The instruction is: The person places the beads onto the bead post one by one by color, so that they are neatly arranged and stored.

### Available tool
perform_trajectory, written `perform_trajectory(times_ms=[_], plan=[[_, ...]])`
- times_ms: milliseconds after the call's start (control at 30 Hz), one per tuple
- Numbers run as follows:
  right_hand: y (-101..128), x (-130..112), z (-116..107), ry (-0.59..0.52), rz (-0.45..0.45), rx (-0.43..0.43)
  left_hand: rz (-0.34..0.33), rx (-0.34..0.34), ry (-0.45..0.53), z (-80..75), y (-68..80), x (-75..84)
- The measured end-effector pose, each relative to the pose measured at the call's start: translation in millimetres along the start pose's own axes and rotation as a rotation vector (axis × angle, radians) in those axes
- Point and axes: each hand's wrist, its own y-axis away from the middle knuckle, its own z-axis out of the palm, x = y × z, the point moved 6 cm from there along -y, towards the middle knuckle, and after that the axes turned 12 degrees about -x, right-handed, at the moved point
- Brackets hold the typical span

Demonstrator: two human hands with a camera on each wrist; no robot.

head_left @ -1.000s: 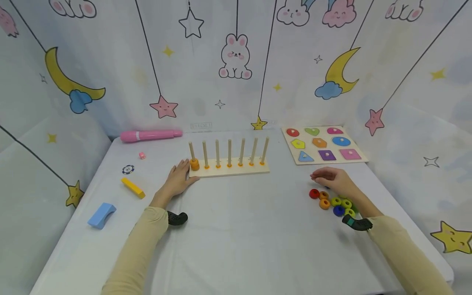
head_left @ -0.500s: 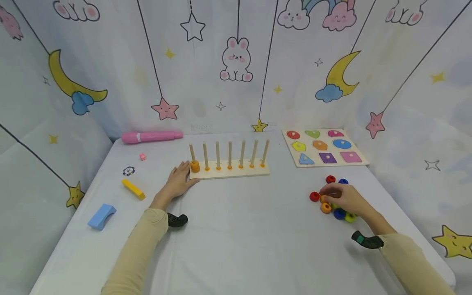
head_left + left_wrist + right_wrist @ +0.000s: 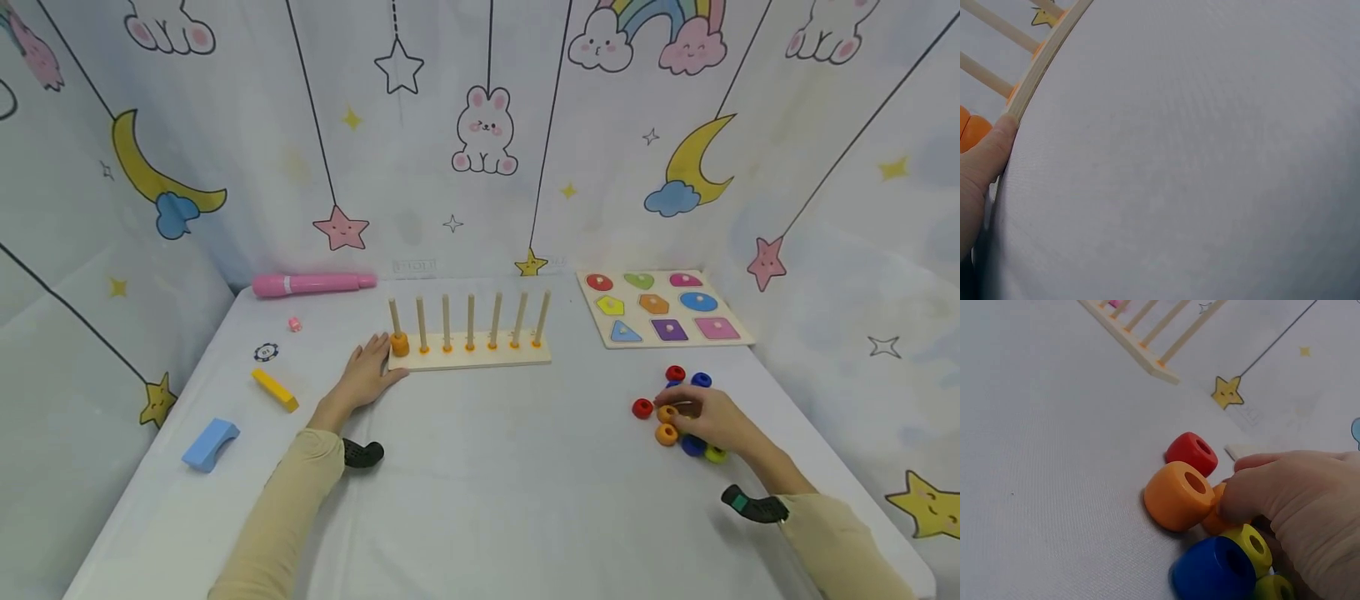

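Note:
A wooden peg board (image 3: 480, 357) with several upright pegs stands mid-table; an orange ring (image 3: 400, 343) sits on its leftmost peg. My left hand (image 3: 372, 367) lies flat on the table, fingers straight, touching the board's left end; the left wrist view shows a finger (image 3: 988, 159) against the board's edge (image 3: 1041, 62). My right hand (image 3: 678, 410) is over a cluster of loose rings, fingertips curled on a small orange ring (image 3: 1215, 520). Beside it lie a bigger orange ring (image 3: 1179, 495), a red ring (image 3: 1192, 453), a blue ring (image 3: 1213, 569) and a yellow-green ring (image 3: 1247, 547).
A shape puzzle board (image 3: 663, 307) lies at the back right. At the left are a pink cylinder (image 3: 311, 284), a small pink cube (image 3: 295, 323), a round chip (image 3: 266, 352), a yellow block (image 3: 274, 390) and a blue block (image 3: 210, 443). Printed fabric walls enclose the table.
My right hand dropped back and down onto the ring cluster and curled its fingertips on an orange ring, uncovering a red and a blue ring behind it. The left hand stayed put.

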Motion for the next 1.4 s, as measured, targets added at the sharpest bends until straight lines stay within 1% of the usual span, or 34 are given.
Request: perform_trajectory(times_ms=[167,300,400,500,567,733,800,833,900,1033,1133,1267,1400], plan=[[-2,-2,-4,0.039,0.025,0.030,0.000,0.012,0.005,-1.8,1.4,0.9],[-8,-11,-15,0.032,0.006,0.078,0.000,0.017,-0.002,-2.6,1.5,-0.1],[-17,-28,-24,0.004,-0.048,0.107,-0.004,0.024,-0.007,-3.2,1.6,-1.6],[-31,-61,-31,-0.021,-0.104,0.116,-0.008,0.026,-0.006,-4.2,2.4,-2.1],[-42,-85,-34,-0.041,-0.146,0.113,-0.009,0.024,-0.004,-4.5,3.1,-2.2],[-78,-133,-37,-0.062,-0.237,0.133,-0.016,0.014,0.010,-3.8,4.2,-2.6],[-93,-151,-36,-0.063,-0.269,0.139,-0.019,0.011,0.014,-3.1,4.5,-2.9],[-98,-163,-36,-0.059,-0.282,0.137,-0.020,0.010,0.016,-3.0,4.7,-2.8],[-111,-182,-34,-0.052,-0.329,0.130,-0.020,0.010,0.022,-2.7,5.2,-2.8],[-136,-215,-30,-0.037,-0.400,0.133,-0.023,0.013,0.029,-2.3,5.4,-2.9],[-161,-224,-23,-0.051,-0.453,0.133,-0.021,0.012,0.026,-1.4,4.6,-2.5],[-195,-233,-12,-0.065,-0.517,0.112,-0.010,0.006,0.024,0.7,1.9,-2.3],[-219,-259,3,-0.056,-0.559,0.079,-0.010,0.013,0.020,1.3,1.2,-3.4]])
